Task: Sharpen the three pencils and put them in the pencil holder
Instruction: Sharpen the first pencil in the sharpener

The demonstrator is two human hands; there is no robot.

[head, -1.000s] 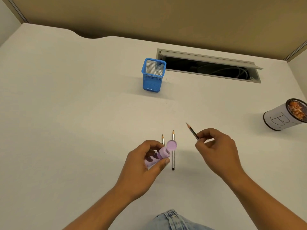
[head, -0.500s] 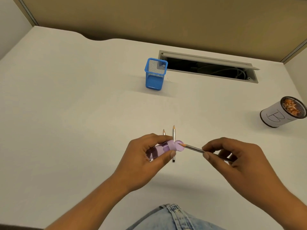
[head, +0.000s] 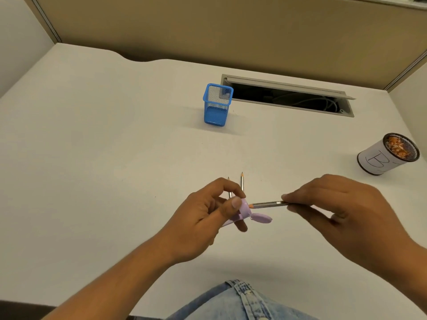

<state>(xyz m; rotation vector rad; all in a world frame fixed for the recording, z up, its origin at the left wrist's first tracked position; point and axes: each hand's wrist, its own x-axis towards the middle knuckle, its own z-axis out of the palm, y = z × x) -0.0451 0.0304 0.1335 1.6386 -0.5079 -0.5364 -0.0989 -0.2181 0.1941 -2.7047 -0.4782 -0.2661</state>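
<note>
The grey pencil (head: pixel 269 204) sits roughly level above the desk, with its wood tip right at the mouth of the lilac sharpener (head: pixel 245 210). I can't tell if it's actually seated in the hole. The right hand (head: pixel 342 211) pinches the pencil's back end between its fingertips. The left hand (head: pixel 208 218) has thumb and fingers curled round the sharpener body. The sharpener's cap (head: pixel 261 218) is flipped open and dangles underneath.

What I'd worry about: gripping that far back gives lots of leverage, so a slightly crooked twist could snap the lead or skid the tip off the opening. The loose cap could also get in the way.

The two other pencils (head: pixel 242 182) lie side by side on the desk just behind the left hand, tips pointing away. The blue mesh pencil holder (head: pixel 217 105) stands upright well beyond them, and I see nothing in it.

The desk (head: pixel 92 158) is plain white. There's an open cable slot (head: pixel 288 95) near the back and a white cup (head: pixel 388 155) of shavings off to the right. A tan partition (head: pixel 208 26) runs behind it all, and a bit of jeans (head: pixel 231 301) shows at the bottom.
</note>
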